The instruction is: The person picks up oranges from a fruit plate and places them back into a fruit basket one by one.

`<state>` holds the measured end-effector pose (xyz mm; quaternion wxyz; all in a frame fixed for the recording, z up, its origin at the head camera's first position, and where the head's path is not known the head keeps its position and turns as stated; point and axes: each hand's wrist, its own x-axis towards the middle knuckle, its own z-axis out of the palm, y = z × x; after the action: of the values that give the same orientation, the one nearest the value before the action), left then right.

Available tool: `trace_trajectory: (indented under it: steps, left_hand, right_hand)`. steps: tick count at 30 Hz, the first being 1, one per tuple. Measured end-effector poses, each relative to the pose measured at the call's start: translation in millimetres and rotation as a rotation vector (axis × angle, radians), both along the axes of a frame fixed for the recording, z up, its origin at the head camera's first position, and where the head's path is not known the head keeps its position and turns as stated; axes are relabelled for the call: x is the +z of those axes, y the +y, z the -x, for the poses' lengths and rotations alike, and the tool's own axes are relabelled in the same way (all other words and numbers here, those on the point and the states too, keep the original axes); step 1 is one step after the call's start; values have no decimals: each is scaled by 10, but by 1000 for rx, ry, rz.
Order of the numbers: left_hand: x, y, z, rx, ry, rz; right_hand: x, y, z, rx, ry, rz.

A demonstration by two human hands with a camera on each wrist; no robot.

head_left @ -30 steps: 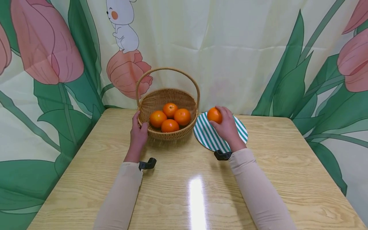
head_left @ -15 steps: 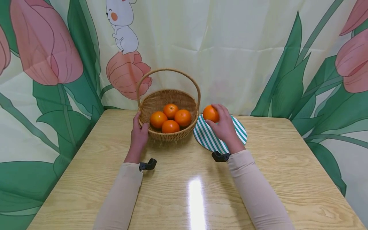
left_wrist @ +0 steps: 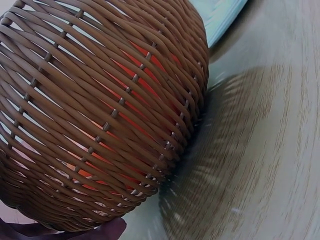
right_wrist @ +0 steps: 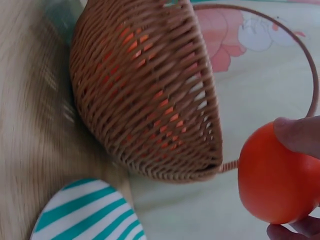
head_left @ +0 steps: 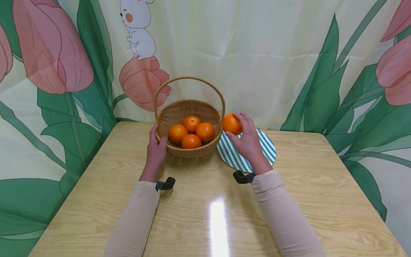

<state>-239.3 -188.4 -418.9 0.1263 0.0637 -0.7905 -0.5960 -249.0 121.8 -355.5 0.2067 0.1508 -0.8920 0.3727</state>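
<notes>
A woven wicker basket (head_left: 189, 152) with a tall arched handle stands at the back of the table, several oranges (head_left: 191, 141) inside it. My left hand (head_left: 156, 148) grips the basket's left rim, with the thumb at the front edge. In the left wrist view only purplish fingertips (left_wrist: 107, 230) show beside the weave. Just right of the basket, my right hand (head_left: 248, 141) holds another orange (head_left: 231, 124) between thumb and fingers. That orange hangs above the left part of a plate (head_left: 236, 157) with green and white stripes. In the right wrist view it is close to the basket's handle.
The light wooden table (head_left: 189, 214) carries a bright reflection near the front. Directly behind basket and plate hangs a curtain (head_left: 257, 71) printed with tulips and a white rabbit. Dark wrist cameras (head_left: 243, 177) sit on both wrists.
My right hand has carried the orange leftward and slightly up, from over the plate toward the basket's right rim. The left hand stays on the basket.
</notes>
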Motion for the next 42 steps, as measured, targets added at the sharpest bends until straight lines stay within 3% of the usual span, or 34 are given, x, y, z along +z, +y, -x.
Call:
trace_trajectory:
  steps: [9,23,42]
  left_hand:
    - [-12,-1,-8,10,0,26]
    - [3,47,10,11,14,10]
    - [1,4,-5,6,-5,22]
  right_hand:
    - [57,-182,-44,51,31,6]
    - [134,-418,94,143,72,-22]
    - [156,-701,272,171,-73,-79]
